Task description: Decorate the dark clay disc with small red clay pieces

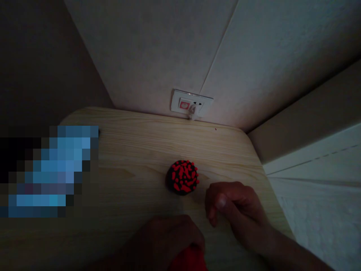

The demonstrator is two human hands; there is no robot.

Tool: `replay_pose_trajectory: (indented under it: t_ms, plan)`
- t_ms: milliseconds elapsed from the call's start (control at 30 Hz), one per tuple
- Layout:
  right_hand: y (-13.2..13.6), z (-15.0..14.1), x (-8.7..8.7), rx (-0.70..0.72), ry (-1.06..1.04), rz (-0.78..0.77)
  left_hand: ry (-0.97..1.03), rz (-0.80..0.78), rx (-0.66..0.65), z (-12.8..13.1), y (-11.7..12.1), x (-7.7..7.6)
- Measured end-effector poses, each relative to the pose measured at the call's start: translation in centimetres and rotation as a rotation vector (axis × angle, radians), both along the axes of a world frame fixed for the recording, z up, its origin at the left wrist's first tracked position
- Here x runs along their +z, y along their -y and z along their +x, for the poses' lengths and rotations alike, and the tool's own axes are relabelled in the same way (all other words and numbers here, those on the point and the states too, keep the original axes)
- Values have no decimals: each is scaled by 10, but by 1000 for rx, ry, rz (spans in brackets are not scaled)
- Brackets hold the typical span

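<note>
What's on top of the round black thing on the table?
Red dots and strips are scattered over the round black thing, with black showing between them. Its underside, against the wooden table, cannot be seen.

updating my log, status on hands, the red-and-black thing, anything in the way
Left hand over red item, grip unclear. Right hand curled beside red-and-black round object, not touching. Object on wooden tabletop. Pixelated patch left, away from hands.
</note>
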State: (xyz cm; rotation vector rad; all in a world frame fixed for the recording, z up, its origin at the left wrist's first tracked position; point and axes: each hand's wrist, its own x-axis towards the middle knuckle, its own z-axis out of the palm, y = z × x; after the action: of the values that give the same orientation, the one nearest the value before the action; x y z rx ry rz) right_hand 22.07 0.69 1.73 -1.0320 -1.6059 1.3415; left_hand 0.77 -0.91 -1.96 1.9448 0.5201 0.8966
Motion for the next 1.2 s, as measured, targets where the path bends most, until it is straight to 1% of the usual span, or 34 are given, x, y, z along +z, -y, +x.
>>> replay_pose_trajectory:
  t_ms: [100,233,300,400,433,467,500,533,667,767,867,1067,1200]
  plan:
    - [-1,-2,0,-36,-8,23,25,6,-31,3,-4,-8]
    - [-2,-4,0,-51,-27,95,-2,-10,-20,3,-5,-11]
    - [-2,-4,-1,-40,-52,88,12,-2,-39,2,-4,-11]
    - [-2,-4,-3,-21,-87,49,27,-27,-30,-1,-1,-9]
    - [-1,-3,-4,-17,-92,43,-10,-45,-47,-2,0,-8]
    - [-1,-3,-4,-15,-93,40,-32,-62,-26,-2,0,-9]
    - [0,-3,-4,-16,-92,36,-25,-55,-35,-2,1,-10]
    - [0,-3,-4,-19,-90,28,-19,-55,-62,-2,2,-12]
    - [0,-3,-1,-47,-84,-32,-19,-80,-50,3,4,-26]
    - [-2,-4,-1,-67,-70,-6,-9,-87,-50,4,6,-32]
    - [-3,-4,-2,-83,-72,14,-24,-103,-49,3,7,-32]
    - [-3,-6,-3,-89,-126,-9,-61,-118,-54,1,8,-30]
    - [-2,-4,0,-58,-81,-29,-36,-95,-71,1,6,-30]
